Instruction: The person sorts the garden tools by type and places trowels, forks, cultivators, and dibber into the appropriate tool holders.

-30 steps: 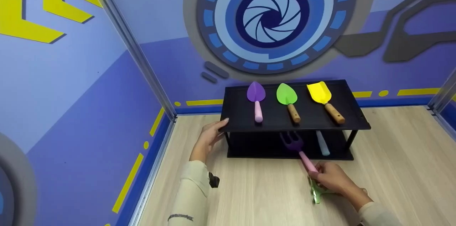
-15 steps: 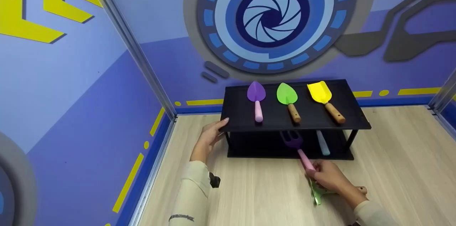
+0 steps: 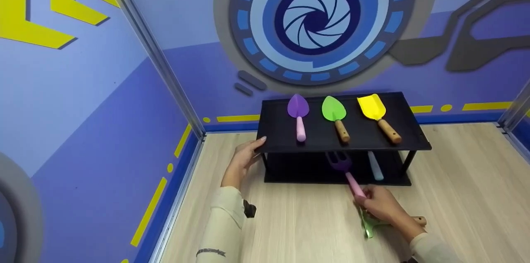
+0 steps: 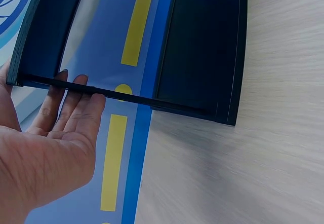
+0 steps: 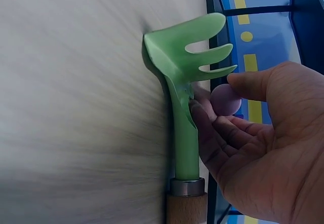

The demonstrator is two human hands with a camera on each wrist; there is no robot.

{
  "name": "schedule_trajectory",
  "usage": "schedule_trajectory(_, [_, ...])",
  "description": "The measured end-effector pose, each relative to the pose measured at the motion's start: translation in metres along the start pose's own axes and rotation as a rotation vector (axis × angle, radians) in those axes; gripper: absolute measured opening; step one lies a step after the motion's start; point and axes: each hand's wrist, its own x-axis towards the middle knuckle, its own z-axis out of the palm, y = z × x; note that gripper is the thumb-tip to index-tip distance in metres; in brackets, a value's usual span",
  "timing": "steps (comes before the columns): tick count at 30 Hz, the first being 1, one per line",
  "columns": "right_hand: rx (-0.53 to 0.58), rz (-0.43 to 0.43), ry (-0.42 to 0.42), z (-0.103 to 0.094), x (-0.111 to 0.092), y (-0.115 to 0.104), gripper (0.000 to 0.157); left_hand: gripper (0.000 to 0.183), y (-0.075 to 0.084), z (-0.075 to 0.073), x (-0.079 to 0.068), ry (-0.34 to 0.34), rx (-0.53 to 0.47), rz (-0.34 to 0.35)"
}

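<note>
A black two-tier shelf (image 3: pixel 281 130) stands against the back wall. My left hand (image 3: pixel 243 158) grips its left front corner, thumb on the top board; in the left wrist view the fingers (image 4: pixel 91 115) lie at the thin post. My right hand (image 3: pixel 383 204) pinches the end of the pink handle of a purple hand fork (image 3: pixel 341 162), whose tines reach over the lower board. Beneath that hand a green hand fork (image 5: pixel 187 133) with a wooden handle lies on the table; the right wrist view shows its tines right beside my fingers.
On the top board lie a purple trowel (image 3: pixel 298 107), a green trowel (image 3: pixel 333 109) and a yellow scoop (image 3: pixel 372 106). A light blue handle (image 3: pixel 375 166) shows at the lower board's right. The wooden table (image 3: pixel 306 221) meets patterned walls at back and left.
My right hand has shifted slightly toward the shelf and to the left with the purple hand fork, then kept nearly still. The left hand stays on the shelf corner.
</note>
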Motion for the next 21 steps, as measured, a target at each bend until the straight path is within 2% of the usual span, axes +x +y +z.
schedule_trajectory(11, [0.029, -0.013, -0.027, 0.0006, 0.0017, 0.0036, 0.028, 0.063, 0.0002, 0.0010, 0.0009, 0.001, -0.017, -0.004])
schedule_trajectory(17, [-0.012, -0.061, -0.024, 0.0004, 0.0019, 0.0049, 0.028, 0.072, -0.0004, 0.0004, 0.0006, 0.003, -0.006, -0.011])
schedule_trajectory(21, [-0.035, -0.066, -0.015, -0.0002, 0.0030, 0.0051, 0.031, 0.070, 0.0006, 0.0006, 0.0001, 0.005, -0.001, 0.000])
